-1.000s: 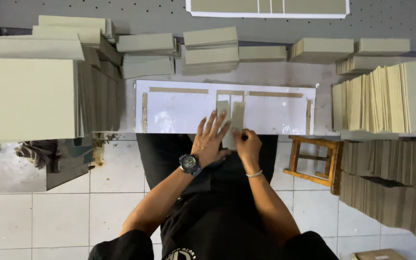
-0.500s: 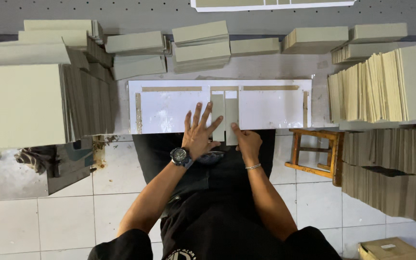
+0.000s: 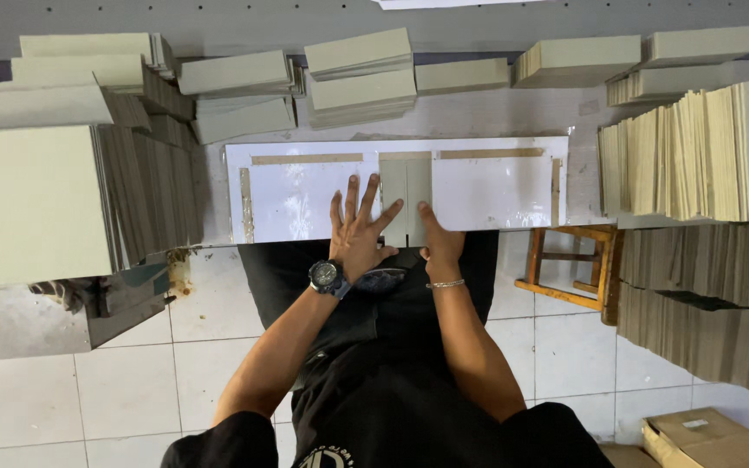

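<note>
— Where are the hands just now?

— Both at the near edge of the white sheet (image 3: pixel 305 195) that lies flat across the table (image 3: pixel 513 113). The left hand (image 3: pixel 359 230), the one with the wristwatch (image 3: pixel 326 276), is spread wide, fingers fanned, palm pressed flat on the sheet. It grips nothing.

— And the right?

— The right hand (image 3: pixel 440 243) rests at the near end of the narrow grey strip (image 3: pixel 407 195) in the middle of the sheet, thumb lying along the strip's right edge. Its fingers curl under the table's edge, I think, though the view there is poor; I cannot tell whether it pinches anything.

— The strip itself?

— It runs from far to near between two glossy white panels, with thin brown bands along the far side and both ends of the sheet.

— What else is about?

— Stacks of grey boards (image 3: pixel 28 199) tower on the left, smaller piles (image 3: pixel 361 78) sit along the far side, and upright boards (image 3: pixel 695 156) fill the right. A wooden stool (image 3: pixel 569 264) stands on the tiled floor (image 3: pixel 88 390), near right, beside a cardboard box (image 3: pixel 713 438).
</note>
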